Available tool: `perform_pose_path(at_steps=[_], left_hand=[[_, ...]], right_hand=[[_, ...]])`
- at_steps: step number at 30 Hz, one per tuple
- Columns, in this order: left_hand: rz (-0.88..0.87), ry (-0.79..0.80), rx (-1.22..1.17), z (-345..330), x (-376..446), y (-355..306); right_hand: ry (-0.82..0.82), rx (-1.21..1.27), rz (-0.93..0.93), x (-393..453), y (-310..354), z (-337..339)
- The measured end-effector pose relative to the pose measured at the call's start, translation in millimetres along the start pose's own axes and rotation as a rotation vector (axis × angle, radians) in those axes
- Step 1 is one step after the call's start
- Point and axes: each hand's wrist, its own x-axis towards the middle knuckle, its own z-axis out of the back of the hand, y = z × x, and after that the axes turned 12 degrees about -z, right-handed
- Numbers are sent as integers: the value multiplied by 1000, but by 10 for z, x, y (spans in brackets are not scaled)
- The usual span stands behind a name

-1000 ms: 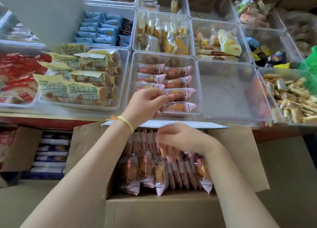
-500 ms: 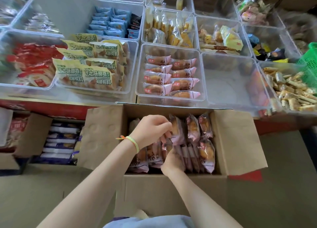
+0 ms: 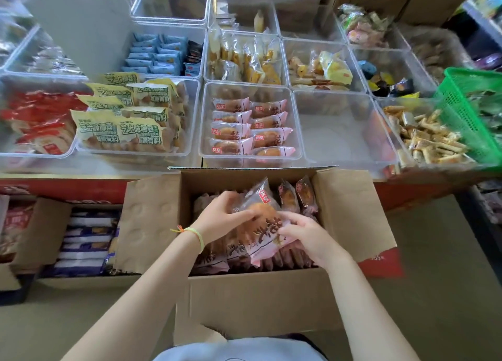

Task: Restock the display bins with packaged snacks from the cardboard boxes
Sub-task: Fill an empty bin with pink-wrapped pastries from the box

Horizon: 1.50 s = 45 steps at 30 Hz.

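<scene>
An open cardboard box point(image 3: 350, 211) in front of me is packed with pink-wrapped pastry packets. Both hands hold one pink packet point(image 3: 264, 224) lifted above the rows. My left hand point(image 3: 222, 215) grips its left side, fingers curled over the top. My right hand point(image 3: 304, 231) holds its right lower edge. Further packets point(image 3: 297, 195) stand upright at the back of the box. Just beyond the box, a clear display bin point(image 3: 297, 127) holds two columns of the same pink packets point(image 3: 251, 127).
An empty clear bin point(image 3: 345, 132) sits right of the pink one. Bins of green-labelled bread point(image 3: 127, 121), red packs point(image 3: 38, 121) and stick snacks point(image 3: 426, 135) flank them. A green basket point(image 3: 470, 110) stands at far right. Another open box with blue-white packs point(image 3: 84, 241) sits lower left.
My left hand left the display bin and came down into the box. Both hands have since lifted one pink packet up out of the rows.
</scene>
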Motion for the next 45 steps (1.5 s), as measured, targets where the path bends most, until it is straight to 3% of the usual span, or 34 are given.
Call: perform_pose_path(at_steps=[2,5,9,12,15,19,25,28,33,36,40,45], left_hand=[[-2,37,-155,95,-22,-140],[-30,109,-261,287,-24,-343],[-34,204,-408,484,4,-456],[-49,233,-557,555,10,-514],[-85,133,-632,617,44,-562],[-162,-117,-652,739,189,-640],[-138,-364,-503,1002,688,-561],[-113,-377,-498,1209,991,-507],[-99,-419,-308,1412,1638,-372],[-18,-360,-159,1423,1996,-199],[98,-209,374,1348,2232,83],[160,-99,680,1271,2369,219]], right_hand=[[139,84,25,-135,124,102],[205,155,85,-221,273,204],[93,335,211,-229,475,189],[11,332,261,-203,643,102],[55,224,313,-195,813,55],[87,123,330,-138,1088,49],[-41,79,312,316,1614,58],[-56,66,290,603,1886,133],[-106,-241,178,1171,2286,187],[-187,-259,158,1590,2452,238],[-319,-174,144,2154,2606,316],[-381,-202,197,2593,2906,283]])
